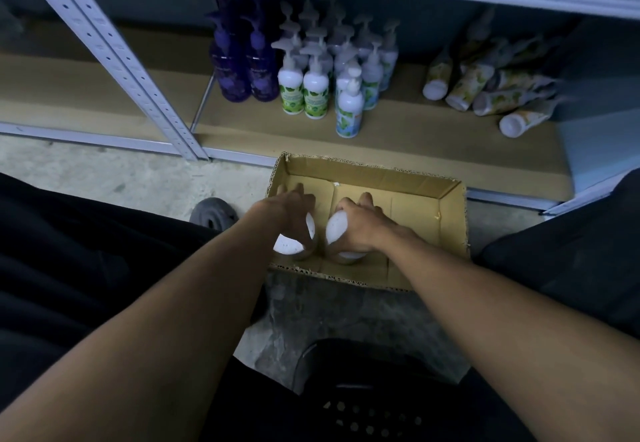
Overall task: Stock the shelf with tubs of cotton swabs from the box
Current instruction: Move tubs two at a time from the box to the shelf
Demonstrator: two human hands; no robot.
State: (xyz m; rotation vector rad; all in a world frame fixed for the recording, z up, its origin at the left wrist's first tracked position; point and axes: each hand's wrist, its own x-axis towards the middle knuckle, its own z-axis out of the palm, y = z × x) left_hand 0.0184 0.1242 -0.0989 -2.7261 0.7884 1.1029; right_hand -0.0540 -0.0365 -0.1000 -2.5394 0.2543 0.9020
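An open cardboard box (pixel 422 183) sits on the floor in front of the low shelf (pixel 408 136). Two white-lidded tubs stand at the box's near left end. My left hand (pixel 289 207) grips the left tub (pixel 287 245) from above, fingers curled over its lid. My right hand (pixel 360 221) grips the right tub (pixel 335 228) the same way. Both hands cover most of the lids, and the tubs' sides are barely visible. The rest of the box shows bare cardboard.
On the shelf stand purple pump bottles (pixel 242 67), white pump bottles (pixel 315 84) and a pile of lying tubes (pixel 485 91). A perforated metal upright (pixel 114 57) rises at the left. A dark stool (pixel 367 403) is under me, and a dark shoe (pixel 213 214) lies left of the box.
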